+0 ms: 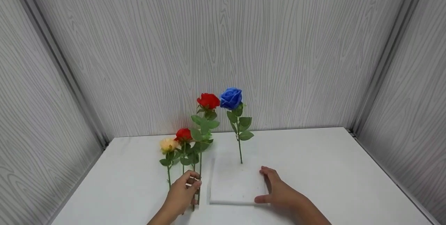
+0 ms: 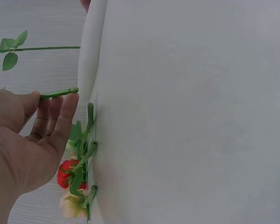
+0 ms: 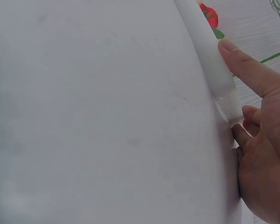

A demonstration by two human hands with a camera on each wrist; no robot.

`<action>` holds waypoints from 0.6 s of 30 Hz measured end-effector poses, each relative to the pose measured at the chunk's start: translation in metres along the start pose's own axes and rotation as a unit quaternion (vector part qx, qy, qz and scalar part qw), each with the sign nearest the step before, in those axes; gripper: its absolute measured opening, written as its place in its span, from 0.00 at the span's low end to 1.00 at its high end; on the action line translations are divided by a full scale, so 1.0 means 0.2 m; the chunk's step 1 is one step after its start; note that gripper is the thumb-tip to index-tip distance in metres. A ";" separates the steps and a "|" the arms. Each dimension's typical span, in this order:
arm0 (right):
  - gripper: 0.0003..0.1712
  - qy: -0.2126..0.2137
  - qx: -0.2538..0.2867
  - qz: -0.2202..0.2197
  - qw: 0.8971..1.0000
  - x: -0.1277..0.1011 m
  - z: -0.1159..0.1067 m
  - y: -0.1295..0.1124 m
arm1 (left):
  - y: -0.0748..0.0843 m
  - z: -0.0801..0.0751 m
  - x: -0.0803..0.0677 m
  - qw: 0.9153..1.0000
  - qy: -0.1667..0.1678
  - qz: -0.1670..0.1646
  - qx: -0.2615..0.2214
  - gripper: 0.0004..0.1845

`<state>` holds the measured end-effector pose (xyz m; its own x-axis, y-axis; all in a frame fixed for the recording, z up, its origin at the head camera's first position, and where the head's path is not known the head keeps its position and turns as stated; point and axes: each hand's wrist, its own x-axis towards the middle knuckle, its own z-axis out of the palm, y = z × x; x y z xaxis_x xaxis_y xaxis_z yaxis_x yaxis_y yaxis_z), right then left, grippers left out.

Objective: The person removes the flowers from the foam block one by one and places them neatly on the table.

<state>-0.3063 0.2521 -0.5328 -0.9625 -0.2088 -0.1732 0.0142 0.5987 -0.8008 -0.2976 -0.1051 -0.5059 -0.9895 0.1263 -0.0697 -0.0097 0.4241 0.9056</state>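
With the left hand [image 1: 184, 188] pinching upright rose stems [image 1: 199, 169] just left of the foam block [image 1: 233, 183] near the bench's front edge, and the right hand [image 1: 278, 192] resting loosely spread against the block's right side, a slanted stem push could tip the blue rose [image 1: 231, 98].

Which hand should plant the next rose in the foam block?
Left, probably: the left hand already grips the rose stems beside the foam block, while the right hand steadies its edge.

Recording booth: wood-grain panels [image 1: 223, 44], white table [image 1: 331, 169]
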 end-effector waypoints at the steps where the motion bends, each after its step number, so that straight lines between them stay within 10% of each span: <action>1: 0.70 0.001 -0.001 0.001 1.000 0.00 0.00 0.00 | 0.00 0.00 0.00 1.000 0.002 -0.001 0.003 0.12; 18: 0.69 0.004 -0.015 -0.005 1.000 0.00 0.00 -0.01 | -0.01 -0.02 0.02 0.991 0.027 0.009 0.134 0.08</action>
<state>-0.3063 0.2510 -0.5299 -0.9645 -0.2090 -0.1614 -0.0032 0.6203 -0.7844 -0.3027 -0.1096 -0.5071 -0.9955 0.0913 -0.0249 0.0401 0.6456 0.7626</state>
